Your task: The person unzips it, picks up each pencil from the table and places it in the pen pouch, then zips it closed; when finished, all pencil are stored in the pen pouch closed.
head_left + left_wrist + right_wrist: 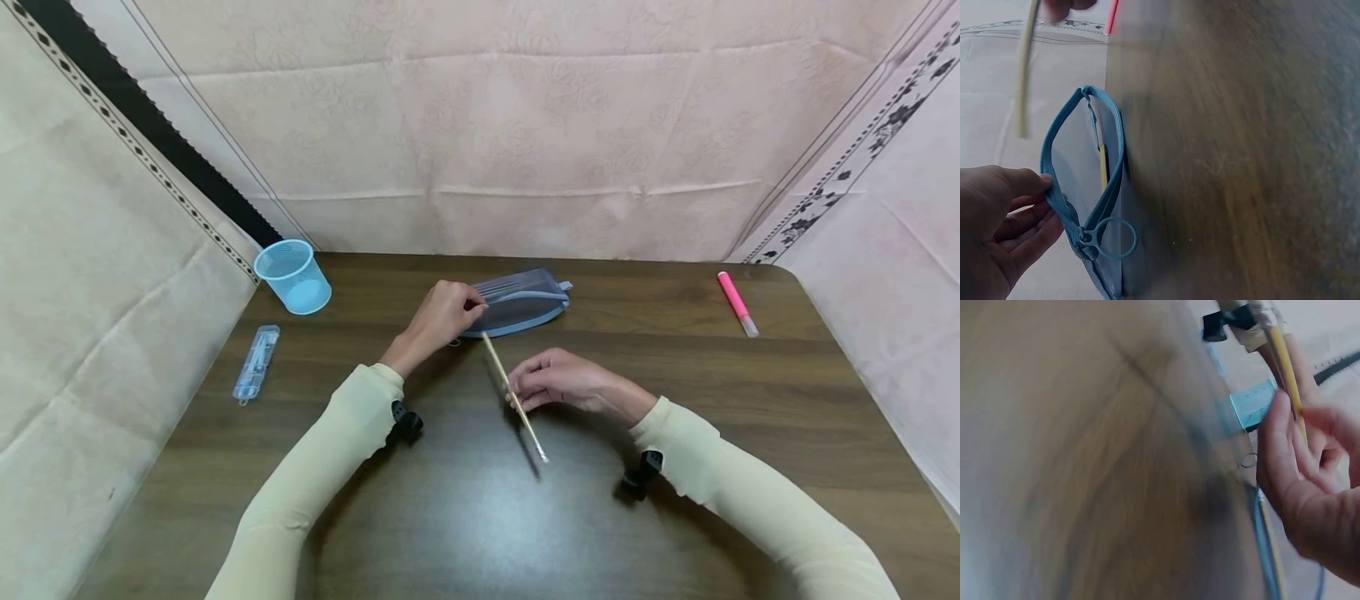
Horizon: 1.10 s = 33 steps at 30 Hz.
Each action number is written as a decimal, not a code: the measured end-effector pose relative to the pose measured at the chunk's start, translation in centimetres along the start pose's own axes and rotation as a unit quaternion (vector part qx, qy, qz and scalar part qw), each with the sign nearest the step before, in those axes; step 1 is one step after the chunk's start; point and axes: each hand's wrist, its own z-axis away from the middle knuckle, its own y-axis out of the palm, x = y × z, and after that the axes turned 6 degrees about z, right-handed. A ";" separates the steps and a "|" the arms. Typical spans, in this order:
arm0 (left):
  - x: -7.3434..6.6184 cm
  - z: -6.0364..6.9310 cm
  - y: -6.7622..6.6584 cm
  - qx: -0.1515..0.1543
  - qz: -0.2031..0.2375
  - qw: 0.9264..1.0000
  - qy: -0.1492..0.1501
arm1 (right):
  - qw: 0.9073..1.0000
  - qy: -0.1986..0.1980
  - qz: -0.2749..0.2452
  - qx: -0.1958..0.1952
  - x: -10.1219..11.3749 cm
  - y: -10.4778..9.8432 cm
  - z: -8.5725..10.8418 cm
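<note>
My left hand [438, 318] pinches the near-left rim of a see-through pouch [525, 312] with a blue zip. In the left wrist view the pouch's mouth gapes, its ring-shaped zip pull [1135, 240] hangs at the near end, and a yellow stick [1103, 167] lies inside. Between thumb and fingers, my right hand [566, 382] holds a slim yellow pencil [531, 431] with a silvery end. That pencil tilts over the table, its silvery end towards me and its other end close to the pouch's near edge. The right wrist view shows the fingertips around the pencil [1285, 369].
A light-blue mesh cup [296, 279] stands at the table's back left corner. In front of it lies a clear blue flat case [257, 364]. A pink marker [737, 302] lies at the back right. Pale cloth hangs behind and beside the wooden table [465, 533].
</note>
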 end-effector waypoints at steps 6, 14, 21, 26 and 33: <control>0.1 0.1 0.0 -0.003 -0.008 1.000 0.009 | 0.952 0.033 -0.284 -0.108 0.4 -1.5 -2.3; 0.1 0.0 -0.2 -0.002 -0.019 1.000 0.009 | 0.895 0.028 -0.360 -0.262 2.2 -2.8 -5.8; -0.1 0.1 0.0 0.006 -0.013 1.000 0.008 | 0.873 0.039 -0.369 -0.315 2.9 -2.7 -7.6; -0.2 0.1 0.1 0.012 -0.019 1.000 0.006 | 0.868 0.037 -0.378 -0.319 3.1 -2.4 -8.2; -0.3 0.1 0.2 0.016 -0.017 1.000 0.005 | 0.869 0.032 -0.383 -0.313 2.9 -2.5 -8.0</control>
